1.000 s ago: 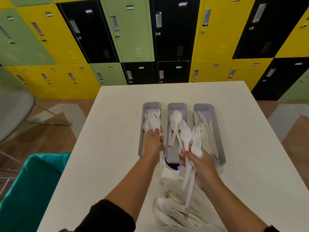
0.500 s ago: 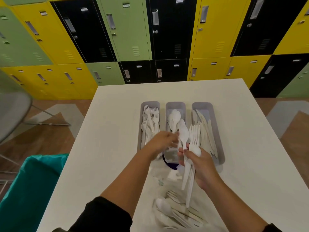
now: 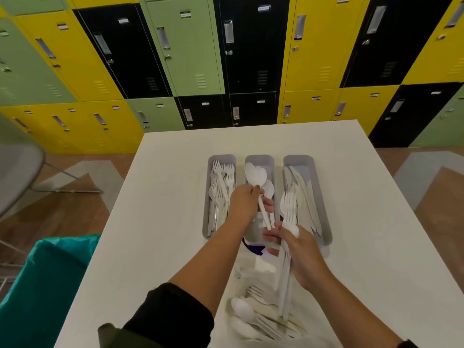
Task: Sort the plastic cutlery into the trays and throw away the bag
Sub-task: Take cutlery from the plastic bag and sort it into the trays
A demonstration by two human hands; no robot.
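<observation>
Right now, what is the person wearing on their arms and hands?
Both hands are bare: no gloves, rings or watch show on the left hand or right hand. A black sleeve is pushed up the left arm, forearms uncovered.

The spoon in the left hand was white plastic, smooth with a slight gloss. The forks gripped by the right hand looked the same. The three trays were matt grey plastic. The table was smooth, matt white. The lockers were painted metal with a dull sheen. The floor looked like wood.
</observation>
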